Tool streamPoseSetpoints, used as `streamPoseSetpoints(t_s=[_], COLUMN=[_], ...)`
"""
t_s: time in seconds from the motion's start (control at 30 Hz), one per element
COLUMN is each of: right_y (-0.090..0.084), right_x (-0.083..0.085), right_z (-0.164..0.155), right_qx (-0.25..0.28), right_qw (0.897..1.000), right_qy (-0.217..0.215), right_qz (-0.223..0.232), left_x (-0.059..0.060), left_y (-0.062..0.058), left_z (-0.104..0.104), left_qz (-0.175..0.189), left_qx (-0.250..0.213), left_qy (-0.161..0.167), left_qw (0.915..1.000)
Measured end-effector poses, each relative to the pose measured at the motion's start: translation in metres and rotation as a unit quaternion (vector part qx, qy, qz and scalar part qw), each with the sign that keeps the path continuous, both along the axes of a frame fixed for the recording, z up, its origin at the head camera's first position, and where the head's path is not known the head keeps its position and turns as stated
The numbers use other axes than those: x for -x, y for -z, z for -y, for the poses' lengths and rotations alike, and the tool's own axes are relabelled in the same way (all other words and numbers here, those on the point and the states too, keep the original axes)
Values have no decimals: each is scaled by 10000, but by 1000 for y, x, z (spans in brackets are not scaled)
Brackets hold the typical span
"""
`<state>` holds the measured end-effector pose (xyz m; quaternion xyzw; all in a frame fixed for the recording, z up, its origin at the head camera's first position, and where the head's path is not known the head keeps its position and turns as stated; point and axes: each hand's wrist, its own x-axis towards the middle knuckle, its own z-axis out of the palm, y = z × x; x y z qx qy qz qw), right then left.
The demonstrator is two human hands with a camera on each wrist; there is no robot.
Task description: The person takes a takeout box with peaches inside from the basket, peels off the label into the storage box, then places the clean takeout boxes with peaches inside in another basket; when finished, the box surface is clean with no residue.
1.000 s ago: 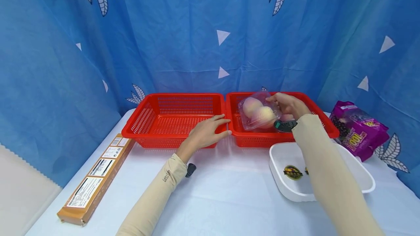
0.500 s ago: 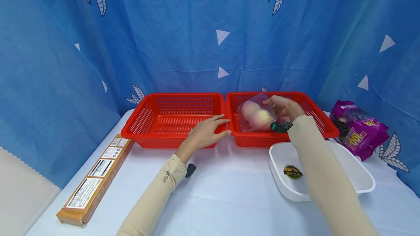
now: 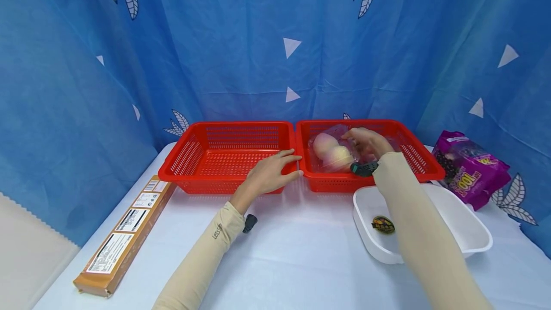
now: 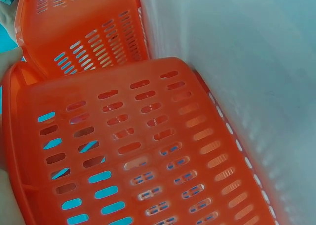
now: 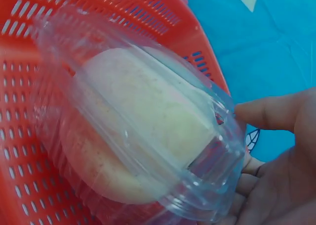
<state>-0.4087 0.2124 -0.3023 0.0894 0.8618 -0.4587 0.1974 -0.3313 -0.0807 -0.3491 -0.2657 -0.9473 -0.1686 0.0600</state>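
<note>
Blue cloth with white leaves and triangles is hung behind a desk (image 3: 301,252) covered in pale blue. Two red plastic baskets with slotted walls are set side by side on it. A clear plastic box of pale pink peaches (image 3: 331,152) is being lowered into the right red basket (image 3: 424,159), near its left wall. The box is held at one end by the right hand (image 3: 368,142), fingers curled round its rim. The left hand (image 3: 271,173) is laid flat and relaxed on the front rim of the left red basket (image 3: 232,157), with nothing held.

The box should be kept level and set down softly, it seems, so the peaches are not bruised. The fingers should be let go only when the box is resting on the basket floor.
</note>
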Motion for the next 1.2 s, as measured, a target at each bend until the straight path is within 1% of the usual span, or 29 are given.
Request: streamPoseSetpoints(t_s=[0.17, 0.27, 0.4, 0.47, 0.53, 0.6, 0.7, 0.77, 0.8, 0.9, 1.0, 1.03, 1.07, 1.1, 1.13, 1.17, 1.2], right_y=[-7, -12, -21, -24, -26, -27, -27, -27, -26, -26, -26, -26, -26, -25, -25, -25, -25], right_x=[-7, -7, -9, -9, -10, -12, -16, -17, -18, -20, -21, -21, -22, -22, -23, -23, -22], right_z=[3, 5, 8, 11, 13, 15, 17, 18, 18, 18, 19, 20, 20, 21, 21, 20, 20], right_qx=[-167, -594, -1333, -1512, -1569, -1351, -861, -496, -494, -666, -626, -513, -259, -128, -112, -189, -347], right_qw=[9985, 9949, 9869, 9850, 9851, 9895, 9962, 9986, 9985, 9977, 9980, 9985, 9989, 9985, 9984, 9985, 9987], right_qy=[-334, -563, -679, -647, -557, -406, -54, 205, 235, 121, 94, 195, 393, 511, 536, 486, 345], right_qz=[-406, -584, -609, -519, -431, -324, -123, 36, 44, -35, -80, -32, 81, 145, 170, 178, 160], left_x=[0, -1, -1, -2, -3, -3, -3, -3, -3, -4, -4, -4, -4, -4, -5, -5, -5], left_y=[0, 1, 1, 0, 0, 0, -1, -1, -1, -2, -2, -2, -2, -1, -1, -1, -1], left_z=[1, 2, 3, 3, 3, 4, 4, 3, 3, 3, 3, 2, 2, 2, 2, 2, 3], left_qz=[-1, -8, -16, -16, -26, -42, -63, -57, -52, -36, -33, -26, -19, -8, -1, 9, 17], left_qx=[-12, -4, -1, 9, 18, 33, 46, 62, 62, 60, 50, 42, 41, 35, 34, 28, 22], left_qy=[-18, -26, -22, -26, -14, 3, 29, 38, 41, 47, 60, 66, 69, 76, 78, 83, 81], left_qw=[10000, 10000, 10000, 10000, 10000, 10000, 10000, 10000, 10000, 10000, 10000, 10000, 10000, 10000, 10000, 10000, 10000])
